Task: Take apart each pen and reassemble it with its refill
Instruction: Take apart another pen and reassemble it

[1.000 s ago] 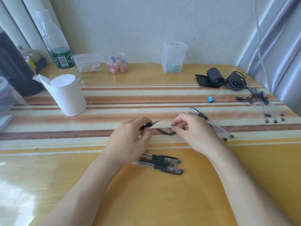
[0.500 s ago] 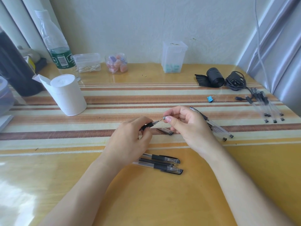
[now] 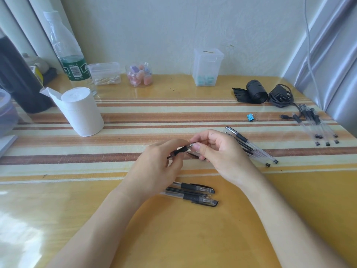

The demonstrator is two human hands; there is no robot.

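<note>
My left hand [image 3: 158, 161] grips a clear pen with a black grip [image 3: 180, 150] above the table, its tip end pointing up and right. My right hand [image 3: 218, 151] pinches that tip end between thumb and forefinger. A black pen cap [image 3: 194, 155] lies on the table just under my right fingers. Two capped pens and a loose refill [image 3: 193, 193] lie near my left wrist. A few more pens [image 3: 249, 146] lie to the right of my right hand, partly hidden by it.
Several pens [image 3: 316, 124] lie at the far right beside a black cable bundle [image 3: 280, 96] and a black roll [image 3: 256, 91]. A blue binder clip [image 3: 250, 117], a white paper roll [image 3: 82, 111], a bottle [image 3: 71, 60] and small clear containers [image 3: 207, 69] stand farther back.
My right hand rose from the cap on the table to the pen's tip and now pinches it. My left hand kept holding the pen in place.
</note>
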